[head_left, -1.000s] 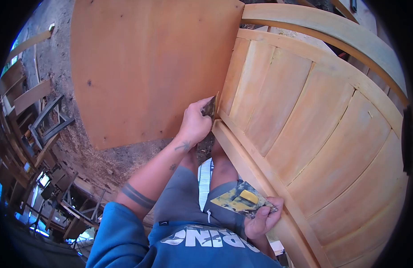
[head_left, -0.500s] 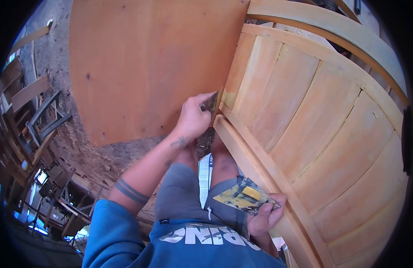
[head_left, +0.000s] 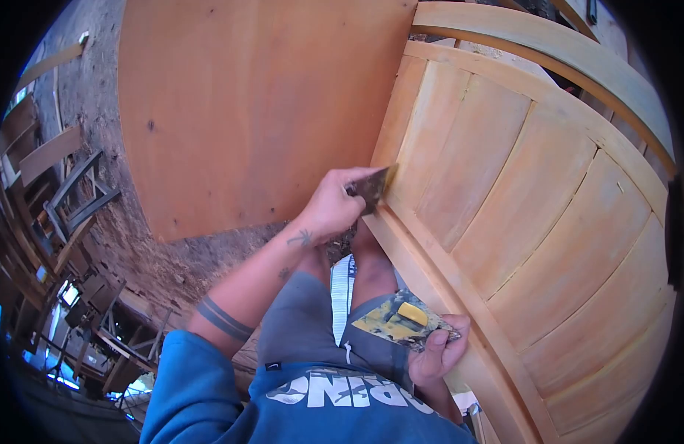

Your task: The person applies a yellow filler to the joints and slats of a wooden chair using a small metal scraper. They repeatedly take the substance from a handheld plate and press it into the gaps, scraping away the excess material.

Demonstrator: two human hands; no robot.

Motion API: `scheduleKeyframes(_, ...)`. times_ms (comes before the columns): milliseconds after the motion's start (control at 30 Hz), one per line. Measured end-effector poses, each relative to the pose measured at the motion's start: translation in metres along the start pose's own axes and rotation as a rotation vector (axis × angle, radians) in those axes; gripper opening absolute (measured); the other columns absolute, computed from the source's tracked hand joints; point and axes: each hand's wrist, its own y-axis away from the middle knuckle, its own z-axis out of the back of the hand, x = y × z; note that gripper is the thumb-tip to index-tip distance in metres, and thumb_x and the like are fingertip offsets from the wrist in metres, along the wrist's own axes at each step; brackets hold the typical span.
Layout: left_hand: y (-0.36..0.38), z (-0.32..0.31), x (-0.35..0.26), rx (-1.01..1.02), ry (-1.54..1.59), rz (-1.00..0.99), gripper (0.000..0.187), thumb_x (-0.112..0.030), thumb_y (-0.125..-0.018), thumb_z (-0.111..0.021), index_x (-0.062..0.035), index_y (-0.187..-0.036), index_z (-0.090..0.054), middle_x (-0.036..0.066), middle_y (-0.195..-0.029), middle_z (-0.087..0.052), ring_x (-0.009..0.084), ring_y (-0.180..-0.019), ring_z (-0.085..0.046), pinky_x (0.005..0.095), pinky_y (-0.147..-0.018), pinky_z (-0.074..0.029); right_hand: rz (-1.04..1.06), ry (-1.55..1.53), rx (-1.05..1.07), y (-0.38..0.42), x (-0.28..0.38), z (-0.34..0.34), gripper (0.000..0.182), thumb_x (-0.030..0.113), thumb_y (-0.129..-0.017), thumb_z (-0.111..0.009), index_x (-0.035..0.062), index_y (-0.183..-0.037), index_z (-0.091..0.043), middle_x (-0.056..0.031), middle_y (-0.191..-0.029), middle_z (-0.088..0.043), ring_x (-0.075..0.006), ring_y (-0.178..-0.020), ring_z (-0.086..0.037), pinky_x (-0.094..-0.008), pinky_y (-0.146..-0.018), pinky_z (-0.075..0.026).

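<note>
My left hand (head_left: pixel 334 206) is closed around a dark, stained putty knife (head_left: pixel 368 189) with yellowish filler along its edge. The blade meets the lower left corner of a slatted wooden panel (head_left: pixel 497 170), beside the bottom rail (head_left: pixel 460 266). Low in front of my shorts, my right hand (head_left: pixel 439 351) grips a second flat, smeared scraper (head_left: pixel 397 320), thumb on top. A thick lump of yellow filler (head_left: pixel 412 314) sits on that scraper. Pale yellow smears show on the panel near the left blade.
A large flat wooden board (head_left: pixel 260 111) adjoins the panel on the left. A curved wooden rail (head_left: pixel 549 37) runs along the far side of the panel. Wooden frames and chair-like parts (head_left: pixel 75 200) are stacked at the left on rough ground (head_left: pixel 112 170).
My left hand and its putty knife have moved right and slightly down, onto the panel's corner. My right hand has barely shifted with its scraper.
</note>
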Motion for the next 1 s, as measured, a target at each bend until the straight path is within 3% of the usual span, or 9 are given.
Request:
scheduleKeyframes(133,-0.017,0.010,0.004,-0.067,0.206,0.223,0.059,0.015,-0.070,-0.041,0.0009,-0.124,-0.058,0.011,-0.104,-0.066,0.0198,-0.101,-0.063,0.0258,-0.090,-0.046,0.012,0.002,0.014,0.000,0.006,0.003,0.037,0.033,-0.094,-0.056,0.0008,-0.095,-0.039,-0.0056,-0.080,-0.048,-0.0079,-0.070,-0.050,-0.0210,-0.066,-0.042)
scheduleKeyframes(233,-0.012,-0.017,0.014,-0.197,-0.286,-0.168,0.058,0.014,-0.069,-0.042,0.0018,-0.124,-0.058,0.012,-0.107,-0.065,0.0201,-0.107,-0.060,0.0271,-0.094,-0.044,0.008,0.009,0.011,-0.001,-0.003,0.007,0.036,0.033,-0.095,-0.056,0.0014,-0.095,-0.039,-0.0053,-0.079,-0.047,-0.0075,-0.070,-0.049,-0.0209,-0.065,-0.041)
scheduleKeyframes(367,0.002,-0.001,0.023,-0.001,-0.134,-0.042,0.059,0.014,-0.068,-0.042,0.0014,-0.124,-0.058,0.013,-0.114,-0.063,0.0180,-0.112,-0.055,0.0276,-0.096,-0.042,0.002,-0.020,-0.004,-0.001,-0.008,0.000,0.035,0.032,-0.095,-0.055,0.0015,-0.095,-0.039,-0.0055,-0.080,-0.048,-0.0070,-0.069,-0.048,-0.0206,-0.064,-0.041)
scheduleKeyframes(500,-0.023,0.000,0.028,-0.119,0.057,0.106,0.062,0.017,-0.068,-0.040,0.0012,-0.126,-0.057,0.009,-0.111,-0.065,0.0148,-0.097,-0.062,0.0248,-0.081,-0.050,-0.001,-0.010,0.025,0.004,-0.008,0.008,0.034,0.032,-0.095,-0.055,0.0014,-0.094,-0.039,-0.0056,-0.081,-0.048,-0.0073,-0.070,-0.049,-0.0213,-0.065,-0.042)
scheduleKeyframes(600,-0.020,-0.020,0.020,-0.250,-0.186,0.049,0.063,0.017,-0.067,-0.040,0.0004,-0.125,-0.058,0.007,-0.107,-0.065,0.0142,-0.097,-0.062,0.0253,-0.082,-0.050,0.019,0.014,-0.005,0.000,-0.008,0.007,0.034,0.031,-0.095,-0.055,0.0009,-0.094,-0.040,-0.0061,-0.082,-0.049,-0.0076,-0.070,-0.049,-0.0218,-0.065,-0.042)
scheduleKeyframes(700,-0.006,0.004,0.005,0.077,-0.010,0.057,0.063,0.017,-0.067,-0.041,0.0003,-0.125,-0.058,0.006,-0.103,-0.066,0.0134,-0.095,-0.062,0.0246,-0.080,-0.050,-0.008,-0.041,0.011,0.003,-0.015,0.006,0.035,0.032,-0.095,-0.055,0.0009,-0.094,-0.040,-0.0062,-0.082,-0.050,-0.0079,-0.072,-0.050,-0.0220,-0.066,-0.042)
scheduleKeyframes(833,-0.033,-0.014,0.000,-0.146,0.148,0.153,0.060,0.016,-0.069,-0.042,0.0004,-0.123,-0.059,0.008,-0.102,-0.066,0.0121,-0.092,-0.063,0.0237,-0.085,-0.048,-0.029,-0.050,-0.001,-0.002,-0.010,0.002,0.036,0.034,-0.095,-0.055,0.0013,-0.095,-0.040,-0.0067,-0.083,-0.051,-0.0077,-0.074,-0.050,-0.0221,-0.067,-0.043)
scheduleKeyframes(867,-0.033,-0.021,-0.002,-0.203,-0.050,0.236,0.056,0.015,-0.070,-0.043,0.0022,-0.123,-0.059,0.010,-0.103,-0.066,0.0120,-0.091,-0.063,0.0253,-0.087,-0.048,-0.036,-0.057,0.003,-0.004,-0.009,0.002,0.036,0.035,-0.095,-0.055,0.0015,-0.096,-0.040,-0.0067,-0.083,-0.051,-0.0077,-0.074,-0.050,-0.0224,-0.067,-0.043)
scheduleKeyframes(1000,0.011,0.000,-0.020,0.201,0.243,0.073,0.050,0.011,-0.074,-0.050,0.0055,-0.123,-0.057,0.009,-0.104,-0.066,0.0124,-0.096,-0.061,0.0269,-0.090,-0.047,-0.106,-0.239,0.042,-0.017,-0.001,-0.008,0.032,0.030,-0.097,-0.052,-0.0010,-0.102,-0.044,-0.0079,-0.089,-0.055,-0.0083,-0.079,-0.052,-0.0234,-0.072,-0.044)
